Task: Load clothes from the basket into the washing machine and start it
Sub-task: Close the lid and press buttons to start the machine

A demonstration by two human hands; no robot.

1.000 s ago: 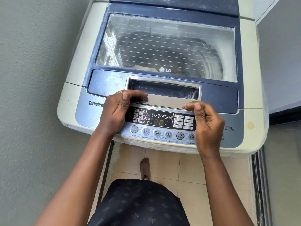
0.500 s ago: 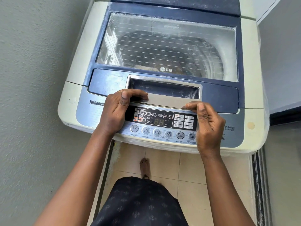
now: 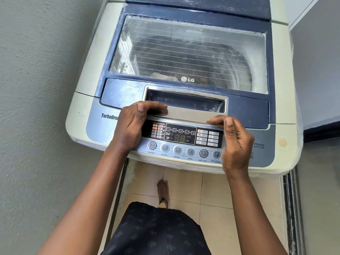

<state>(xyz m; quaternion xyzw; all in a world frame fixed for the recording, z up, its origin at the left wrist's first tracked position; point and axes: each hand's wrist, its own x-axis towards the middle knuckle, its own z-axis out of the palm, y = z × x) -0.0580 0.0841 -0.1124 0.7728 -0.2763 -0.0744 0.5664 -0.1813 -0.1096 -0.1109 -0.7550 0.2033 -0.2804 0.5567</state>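
LG top-loader washing machine point(image 3: 88, 74), cream plastic body, scuffed navy lid point(image 3: 121, 92) shut, dusty ribbed glass window point(image 3: 187, 52). Through it the drum holds clothes point(image 3: 165, 75), dim, at 12 o'clock from both hands. Left hand point(image 3: 132, 126) curls loosely on the silver lid handle point(image 3: 185, 115); right hand point(image 3: 233, 140) half-closed at its right end, gripping nothing. Glossy control panel point(image 3: 184, 134) sits between them.

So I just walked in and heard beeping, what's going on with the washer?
A person stands at an LG top-load washing machine with its glass lid shut and clothes dimly visible in the drum. Both hands rest at the lid's front edge: the left hand on the silver handle, the right hand beside the control panel. The display is lit.
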